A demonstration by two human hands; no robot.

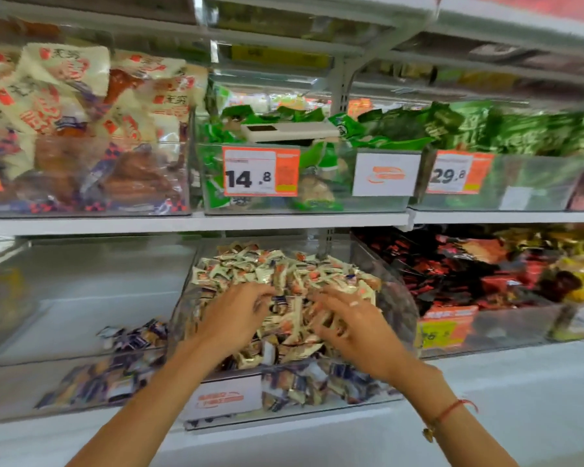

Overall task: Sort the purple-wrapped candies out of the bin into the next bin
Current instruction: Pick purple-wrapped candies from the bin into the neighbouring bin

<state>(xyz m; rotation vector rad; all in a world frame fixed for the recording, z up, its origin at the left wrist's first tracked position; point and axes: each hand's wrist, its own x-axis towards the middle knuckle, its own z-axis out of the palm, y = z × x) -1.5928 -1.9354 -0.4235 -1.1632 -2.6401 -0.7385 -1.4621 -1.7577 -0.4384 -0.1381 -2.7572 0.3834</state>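
Both hands (236,315) (358,323) fingers-deep in candy bin (398,298), grip unclear.

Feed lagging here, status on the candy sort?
Left hand and right hand both dug into the middle bin, grips unclear. Small pile of purple-wrapped candies already in the left bin. Nothing in the way.

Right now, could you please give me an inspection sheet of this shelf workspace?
Surface: white shelf, clear bins on it.
Job's things: middle bin heaped with cream-wrapped candies; a few purple-wrapped candies in left bin.
Clutter: price tag; white device on green packs above.
Grippers: left hand and right hand dig in the heap, fingers curled among candies.
Cables: nothing seen.
Surroundings: upper shelf of snack bins; red-black packs to the right.
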